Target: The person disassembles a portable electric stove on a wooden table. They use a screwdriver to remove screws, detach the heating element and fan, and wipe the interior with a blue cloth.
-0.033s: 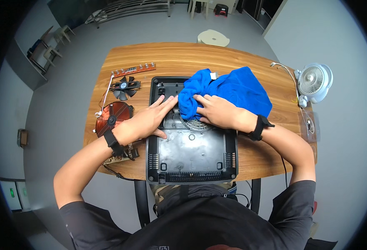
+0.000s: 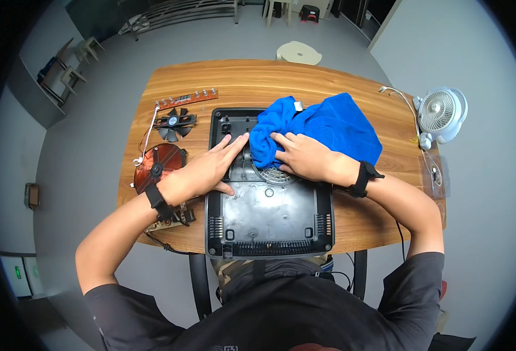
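A black plastic housing (image 2: 269, 213), shallow and tray-like, lies at the table's near edge with its inside facing up. Flat on its left side rests my left hand (image 2: 208, 168), fingers stretched out toward the far end and thumb spread. My right hand (image 2: 304, 155) grips a bunched end of a blue cloth (image 2: 340, 126) and presses it into the housing beside the round vent grille (image 2: 278, 174). The cloth's loose part spreads over the housing's far right corner onto the table. Cloth and hand cover some of the grille.
Left of the housing lie a copper coil disc (image 2: 158, 161), a black cooling fan (image 2: 176, 121), a narrow circuit strip (image 2: 186, 98) and a partly hidden circuit board (image 2: 173, 221). A small white fan (image 2: 441, 111) stands at the table's right edge, near a clear plastic bag (image 2: 435, 175).
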Tool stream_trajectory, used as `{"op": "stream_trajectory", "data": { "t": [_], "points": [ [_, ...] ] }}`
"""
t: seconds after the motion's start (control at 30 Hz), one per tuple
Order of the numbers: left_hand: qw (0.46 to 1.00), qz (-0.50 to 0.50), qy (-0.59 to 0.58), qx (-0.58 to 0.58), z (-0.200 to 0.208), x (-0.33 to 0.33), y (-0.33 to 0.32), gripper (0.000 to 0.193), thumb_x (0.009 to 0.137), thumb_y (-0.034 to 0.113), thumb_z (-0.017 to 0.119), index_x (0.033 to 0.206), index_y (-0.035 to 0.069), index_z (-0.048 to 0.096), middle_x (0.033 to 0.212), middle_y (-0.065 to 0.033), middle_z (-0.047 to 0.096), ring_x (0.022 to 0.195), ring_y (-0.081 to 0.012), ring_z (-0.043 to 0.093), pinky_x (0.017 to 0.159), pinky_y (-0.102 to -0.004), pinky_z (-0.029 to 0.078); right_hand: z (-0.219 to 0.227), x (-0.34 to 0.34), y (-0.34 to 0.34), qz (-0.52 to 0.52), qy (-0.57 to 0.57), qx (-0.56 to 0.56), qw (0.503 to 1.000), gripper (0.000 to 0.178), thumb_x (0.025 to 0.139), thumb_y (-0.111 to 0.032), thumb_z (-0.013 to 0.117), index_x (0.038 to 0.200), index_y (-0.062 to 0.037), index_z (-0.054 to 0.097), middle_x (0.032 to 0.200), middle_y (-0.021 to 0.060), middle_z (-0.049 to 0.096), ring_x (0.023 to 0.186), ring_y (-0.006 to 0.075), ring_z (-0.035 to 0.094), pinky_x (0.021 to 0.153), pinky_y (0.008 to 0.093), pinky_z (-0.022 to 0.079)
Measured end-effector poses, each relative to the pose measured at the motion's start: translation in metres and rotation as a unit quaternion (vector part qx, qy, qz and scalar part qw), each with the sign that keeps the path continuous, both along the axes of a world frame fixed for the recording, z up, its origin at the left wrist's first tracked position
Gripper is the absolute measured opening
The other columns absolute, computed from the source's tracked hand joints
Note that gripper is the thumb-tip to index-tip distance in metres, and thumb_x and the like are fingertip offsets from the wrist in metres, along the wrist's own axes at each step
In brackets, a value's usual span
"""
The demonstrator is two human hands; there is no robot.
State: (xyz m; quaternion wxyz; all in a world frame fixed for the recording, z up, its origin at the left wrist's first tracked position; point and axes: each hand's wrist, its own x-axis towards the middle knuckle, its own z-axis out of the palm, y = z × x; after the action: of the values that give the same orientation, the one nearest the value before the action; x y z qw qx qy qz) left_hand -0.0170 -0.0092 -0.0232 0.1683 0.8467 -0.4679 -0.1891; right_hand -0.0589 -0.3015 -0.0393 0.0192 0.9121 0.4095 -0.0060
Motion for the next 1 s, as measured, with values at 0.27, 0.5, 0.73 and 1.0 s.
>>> {"op": "stream_trajectory", "data": {
  "t": [0.27, 0.5, 0.73, 1.0],
  "points": [
    [0.999, -0.013, -0.041, 0.002, -0.008, -0.003, 0.001, 0.129, 0.065, 0.029, 0.092, 0.161, 0.001, 0.010, 0.161, -0.0270, 0.030, 0.151, -0.0450, 0.025, 0.116, -0.0501, 0.042, 0.013, -0.001, 0.009, -0.039, -0.103, -0.130, 0.985, 0.014, 0.085, -0.021, 0.064, 0.089, -0.0131, 0.075, 0.099, 0.0026, 0.066, 0.100, 0.0202, 0.058, 0.079, 0.0324, 0.044],
    [0.999, 0.001, -0.036, 0.020, -0.009, -0.003, 0.002, 0.130, 0.065, 0.030, 0.092, 0.161, 0.001, 0.009, 0.163, -0.0246, 0.027, 0.151, -0.0439, 0.025, 0.117, -0.0486, 0.042, 0.038, 0.004, -0.016, 0.008, 0.108, -0.049, 0.993, 0.021, 0.087, -0.028, 0.069, 0.099, -0.0126, 0.078, 0.102, 0.0038, 0.066, 0.105, 0.0252, 0.053, 0.086, 0.0408, 0.041],
    [1.000, 0.014, 0.003, 0.003, -0.007, -0.001, -0.002, 0.130, 0.064, 0.032, 0.093, 0.160, -0.001, 0.011, 0.161, -0.0321, 0.025, 0.151, -0.0449, 0.025, 0.118, -0.0478, 0.040, 0.023, -0.004, -0.004, 0.009, 0.178, 0.071, 0.981, 0.038, 0.097, -0.018, 0.064, 0.134, -0.0111, 0.064, 0.122, 0.0090, 0.059, 0.112, 0.0274, 0.053, 0.093, 0.0440, 0.042],
    [0.999, -0.016, -0.035, -0.018, -0.019, 0.001, 0.005, 0.130, 0.064, 0.035, 0.092, 0.157, -0.008, 0.012, 0.163, -0.0318, 0.021, 0.153, -0.0435, 0.020, 0.125, -0.0447, 0.030, 0.027, -0.010, 0.023, -0.022, 0.084, 0.179, 0.980, 0.037, 0.091, -0.008, 0.062, 0.128, -0.0104, 0.065, 0.112, 0.0122, 0.054, 0.107, 0.0295, 0.055, 0.087, 0.0442, 0.042]
  ]
}}
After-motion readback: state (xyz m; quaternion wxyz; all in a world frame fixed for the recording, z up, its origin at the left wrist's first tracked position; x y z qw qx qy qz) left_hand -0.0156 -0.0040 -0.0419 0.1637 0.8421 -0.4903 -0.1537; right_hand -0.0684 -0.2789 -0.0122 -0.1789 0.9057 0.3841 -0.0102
